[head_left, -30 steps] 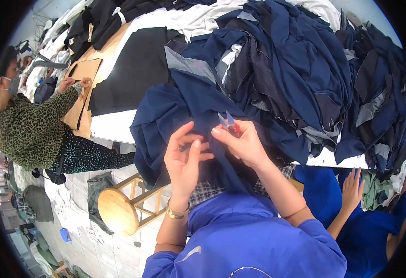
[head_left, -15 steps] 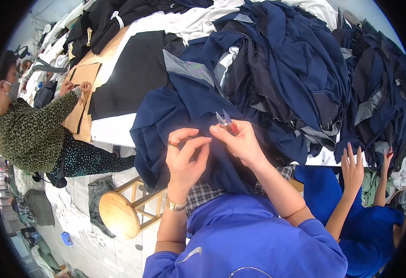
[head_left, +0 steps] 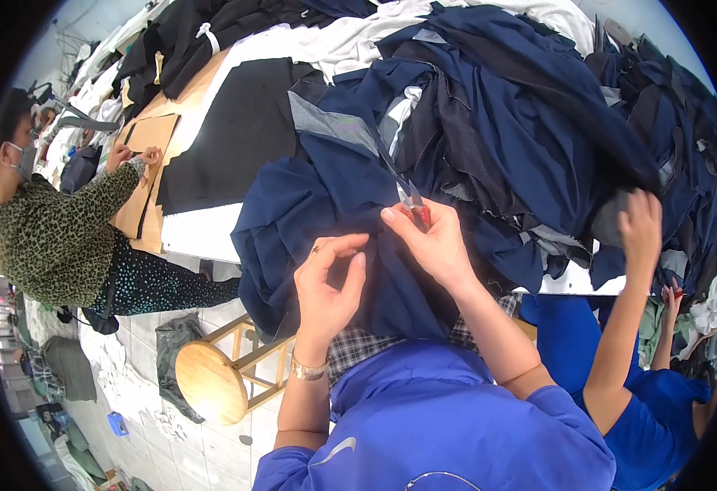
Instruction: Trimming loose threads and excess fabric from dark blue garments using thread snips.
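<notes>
My right hand (head_left: 440, 250) is closed round small thread snips (head_left: 424, 216) with red handles, their pointed blades tilted up and away from me. Lower and to the left, my left hand (head_left: 324, 286) has its thumb and forefinger apart in a loose curve; nothing shows between them. Navy cloth (head_left: 293, 204) lies draped over the near table edge and my lap, beneath both hands. Just beyond the blades, a grey-backed flap (head_left: 334, 123) is folded up. A big heap of navy pieces (head_left: 522, 114) with frayed edges rises past my right hand.
A co-worker's hand (head_left: 640, 225) is in the heap at right; their other hand (head_left: 671, 299) has a red-handled tool. At left, another person (head_left: 56, 237) handles a brown board (head_left: 147, 164). Black cloth (head_left: 227, 139) covers the white table (head_left: 203, 229). A wooden stool (head_left: 211, 380) stands left.
My left thumb and forefinger have moved further apart. My right hand with the snips has shifted slightly right. The co-worker's hand has gone up and forward, lifting dark cloth.
</notes>
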The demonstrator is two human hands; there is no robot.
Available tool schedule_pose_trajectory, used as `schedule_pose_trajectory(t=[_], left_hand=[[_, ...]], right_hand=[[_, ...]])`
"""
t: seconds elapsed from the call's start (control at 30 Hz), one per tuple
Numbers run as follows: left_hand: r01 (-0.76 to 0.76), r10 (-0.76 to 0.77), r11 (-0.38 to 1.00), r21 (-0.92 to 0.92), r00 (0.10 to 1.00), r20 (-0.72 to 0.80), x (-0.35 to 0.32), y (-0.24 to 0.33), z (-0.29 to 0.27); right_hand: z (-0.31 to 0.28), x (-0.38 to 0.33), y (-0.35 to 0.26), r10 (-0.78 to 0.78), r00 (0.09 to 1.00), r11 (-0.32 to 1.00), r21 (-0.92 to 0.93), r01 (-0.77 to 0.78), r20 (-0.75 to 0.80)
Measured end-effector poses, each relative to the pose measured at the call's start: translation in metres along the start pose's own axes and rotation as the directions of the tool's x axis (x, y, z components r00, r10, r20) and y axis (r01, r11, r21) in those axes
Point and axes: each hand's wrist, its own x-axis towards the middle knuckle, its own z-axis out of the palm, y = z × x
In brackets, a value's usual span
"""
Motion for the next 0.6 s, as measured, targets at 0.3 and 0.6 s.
schedule_pose_trajectory(t=[0.3,0.6], left_hand=[[0.392,-0.331,0.859,-0.330,0.916,0.227,0.001,0.001,-0.008],[0.430,-0.344,0.766,-0.479,0.902,0.260,0.000,-0.009,-0.007]], right_hand=[[0.000,0.001,-0.001,-0.036,0.999,0.999,-0.031,0.036,0.012],[-0.001,0.001,0.000,0.035,0.998,0.992,-0.119,-0.029,0.054]])
